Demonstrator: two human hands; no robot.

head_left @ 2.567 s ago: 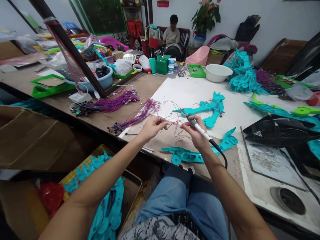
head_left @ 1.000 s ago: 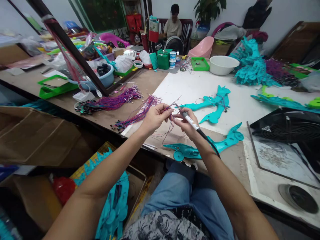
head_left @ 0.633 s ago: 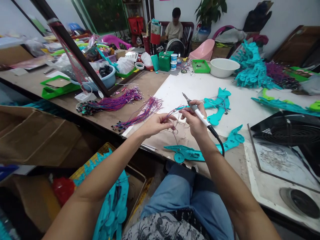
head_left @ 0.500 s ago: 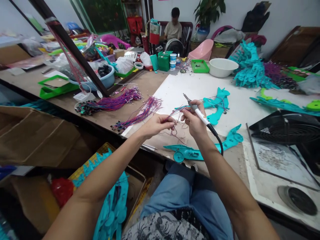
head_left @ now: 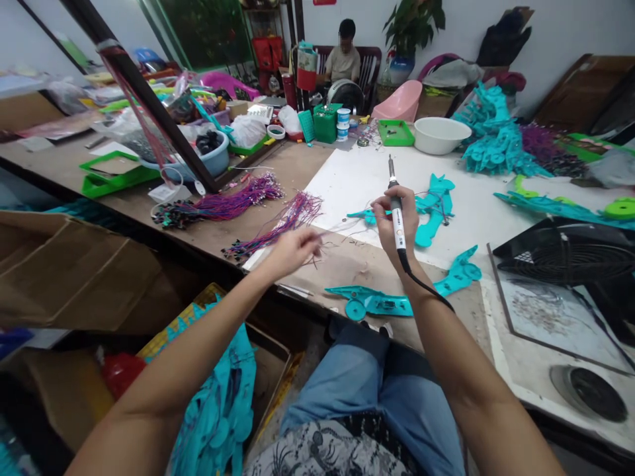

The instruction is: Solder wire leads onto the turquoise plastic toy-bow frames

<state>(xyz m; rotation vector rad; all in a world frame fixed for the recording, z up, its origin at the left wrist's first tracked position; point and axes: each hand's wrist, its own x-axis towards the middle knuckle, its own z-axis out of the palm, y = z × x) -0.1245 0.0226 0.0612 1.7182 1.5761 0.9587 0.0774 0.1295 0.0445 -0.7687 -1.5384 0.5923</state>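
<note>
My right hand [head_left: 403, 215] is closed around a white and grey soldering iron [head_left: 397, 225], its metal tip pointing up and away. Thin wires [head_left: 347, 229] stretch between my two hands over the table. My left hand [head_left: 297, 251] pinches their near end, its fingertips slightly blurred. A turquoise dinosaur-shaped plastic part [head_left: 436, 205] with wires on it lies just beyond my right hand. Closer to the table edge, a long turquoise plastic shell [head_left: 381, 304] lies below both hands, partly covered by my right forearm. Left of my left hand is a bundle of red and blue wires [head_left: 278, 231].
A larger wire bundle [head_left: 223, 201] lies farther left. At right stand a black fan [head_left: 570, 251] and a round dark tin [head_left: 590, 393]. A white basin [head_left: 441, 135] and a pile of turquoise parts [head_left: 496, 142] are at the back. A person [head_left: 343, 59] sits beyond the table.
My hands have moved apart: the left toward the left, the right slightly right and up. The soldering iron has swung more upright. The wires between my hands are stretched out longer.
</note>
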